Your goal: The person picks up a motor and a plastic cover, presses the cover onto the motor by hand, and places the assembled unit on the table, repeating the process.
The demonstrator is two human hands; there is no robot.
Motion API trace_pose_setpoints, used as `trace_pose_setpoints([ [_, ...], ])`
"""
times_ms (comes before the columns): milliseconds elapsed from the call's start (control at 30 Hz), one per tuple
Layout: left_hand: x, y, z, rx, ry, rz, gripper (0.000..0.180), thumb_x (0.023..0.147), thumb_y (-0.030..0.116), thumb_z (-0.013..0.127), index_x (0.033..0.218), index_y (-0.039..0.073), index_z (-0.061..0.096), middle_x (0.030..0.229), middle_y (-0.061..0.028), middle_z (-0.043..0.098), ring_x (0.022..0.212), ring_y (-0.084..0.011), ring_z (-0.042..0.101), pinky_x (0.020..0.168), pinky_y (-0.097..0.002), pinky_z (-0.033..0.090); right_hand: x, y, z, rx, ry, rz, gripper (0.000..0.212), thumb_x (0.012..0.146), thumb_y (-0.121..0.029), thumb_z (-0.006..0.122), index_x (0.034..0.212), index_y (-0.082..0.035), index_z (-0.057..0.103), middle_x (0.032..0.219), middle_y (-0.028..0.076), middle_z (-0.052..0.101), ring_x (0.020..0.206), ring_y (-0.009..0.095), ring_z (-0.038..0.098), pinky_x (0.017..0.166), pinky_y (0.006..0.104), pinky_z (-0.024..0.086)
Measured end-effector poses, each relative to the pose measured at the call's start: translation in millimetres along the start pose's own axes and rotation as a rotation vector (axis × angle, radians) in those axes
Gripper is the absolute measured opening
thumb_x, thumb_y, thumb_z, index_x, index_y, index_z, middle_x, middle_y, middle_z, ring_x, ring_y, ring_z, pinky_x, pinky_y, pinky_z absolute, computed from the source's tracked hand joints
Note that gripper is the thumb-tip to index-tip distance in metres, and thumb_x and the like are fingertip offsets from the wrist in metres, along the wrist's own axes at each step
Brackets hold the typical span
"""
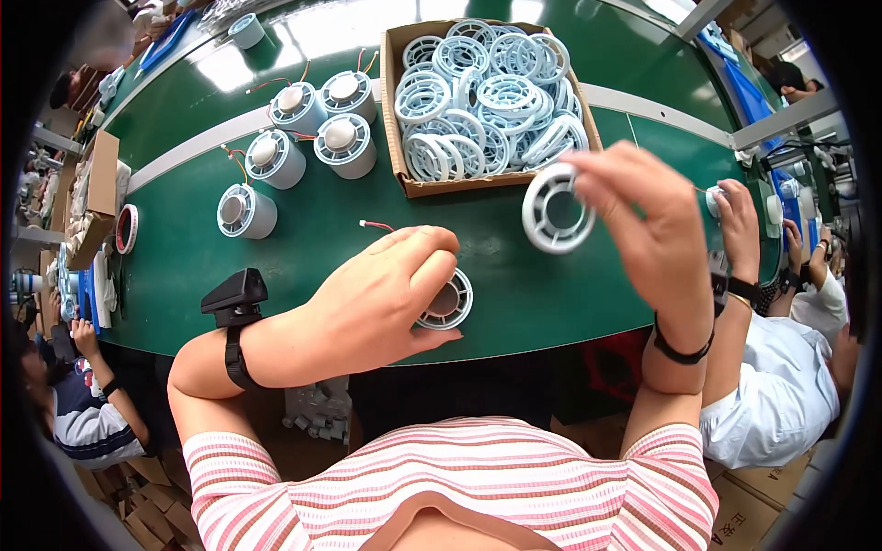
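My left hand (pixel 386 285) is wrapped around a small motor unit (pixel 446 303) near the table's front edge. The unit shows a grey round centre inside a spoked light-blue rim; its body is mostly hidden by my fingers. A thin red wire with a white plug (pixel 375 224) sticks out beyond that hand. My right hand (pixel 652 216) is raised to the right of it, pinching a light-blue spoked plastic ring (pixel 535 222) by its right side. The ring is apart from the motor unit. Beyond it stands a cardboard box (pixel 496 186) heaped with similar rings (pixel 510 96).
Several light-blue cylindrical motor units (pixel 347 151) with wires stand on the green table (pixel 303 303) at the left. A tape roll (pixel 127 230) lies near the left end. At the right, a co-worker's hand (pixel 738 220) is close to my right arm. Metal rails (pixel 785 124) border the table.
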State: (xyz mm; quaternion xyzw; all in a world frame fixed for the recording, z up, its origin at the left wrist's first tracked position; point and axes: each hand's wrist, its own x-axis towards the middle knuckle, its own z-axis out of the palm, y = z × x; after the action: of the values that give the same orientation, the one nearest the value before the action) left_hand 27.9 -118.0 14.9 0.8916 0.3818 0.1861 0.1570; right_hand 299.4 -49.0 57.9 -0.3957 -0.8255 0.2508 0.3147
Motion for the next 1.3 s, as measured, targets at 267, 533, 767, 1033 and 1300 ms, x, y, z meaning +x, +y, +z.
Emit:
trace_pose_setpoints([
  [267, 1, -4, 12, -0.180, -0.081, -0.131, 0.084, 0.069, 0.033, 0.094, 0.133, 0.002, 0.048, 0.129, -0.0168, 0.053, 0.096, -0.0318, 0.063, 0.078, -0.0379, 0.054, -63, 15, 42, -0.347, -0.148, 0.160, 0.041, 0.086, -0.007, 0.075, 0.126, -0.001, 0.065, 0.115, 0.013, 0.067, 0.102, 0.031, 0.062, 0.088, 0.0371, 0.050],
  [533, 7, -12, -3, -0.579, -0.339, -0.296, 0.089, 0.074, 0.023, 0.091, 0.147, 0.005, 0.043, 0.140, -0.0150, 0.051, 0.115, -0.0295, 0.061, 0.087, -0.0365, 0.055, -70, 24, 53, -0.092, -0.211, -0.001, 0.065, 0.077, -0.012, 0.082, 0.136, -0.003, 0.057, 0.139, 0.017, 0.054, 0.131, 0.039, 0.048, 0.108, 0.0452, 0.041],
  [767, -2, -15, 17, -0.986, -0.327, -0.410, 0.075, 0.082, 0.003, 0.082, 0.146, 0.004, 0.044, 0.145, -0.0115, 0.049, 0.128, -0.0198, 0.055, 0.096, -0.0316, 0.055, -79, 18, 70, -0.154, -0.164, 0.117, 0.065, 0.075, -0.009, 0.082, 0.136, -0.004, 0.057, 0.137, 0.018, 0.054, 0.129, 0.035, 0.051, 0.107, 0.0426, 0.043],
  [1033, -2, -15, 35, -1.446, -0.314, -0.483, 0.068, 0.087, -0.004, 0.074, 0.146, 0.005, 0.042, 0.140, -0.0063, 0.050, 0.125, -0.0142, 0.055, 0.099, -0.0303, 0.056, -59, -20, 69, 0.273, -0.099, 0.006, 0.078, 0.073, 0.001, 0.079, 0.144, -0.001, 0.048, 0.131, 0.017, 0.060, 0.122, 0.030, 0.059, 0.107, 0.0395, 0.045],
  [1300, -2, -9, 36, -1.357, -0.206, -0.499, 0.067, 0.090, -0.006, 0.070, 0.149, 0.006, 0.041, 0.138, -0.0048, 0.051, 0.123, -0.0127, 0.056, 0.102, -0.0301, 0.055, -51, -23, 79, 0.255, -0.149, -0.073, 0.085, 0.073, 0.003, 0.078, 0.150, -0.001, 0.041, 0.130, 0.017, 0.063, 0.119, 0.028, 0.063, 0.105, 0.0402, 0.048],
])
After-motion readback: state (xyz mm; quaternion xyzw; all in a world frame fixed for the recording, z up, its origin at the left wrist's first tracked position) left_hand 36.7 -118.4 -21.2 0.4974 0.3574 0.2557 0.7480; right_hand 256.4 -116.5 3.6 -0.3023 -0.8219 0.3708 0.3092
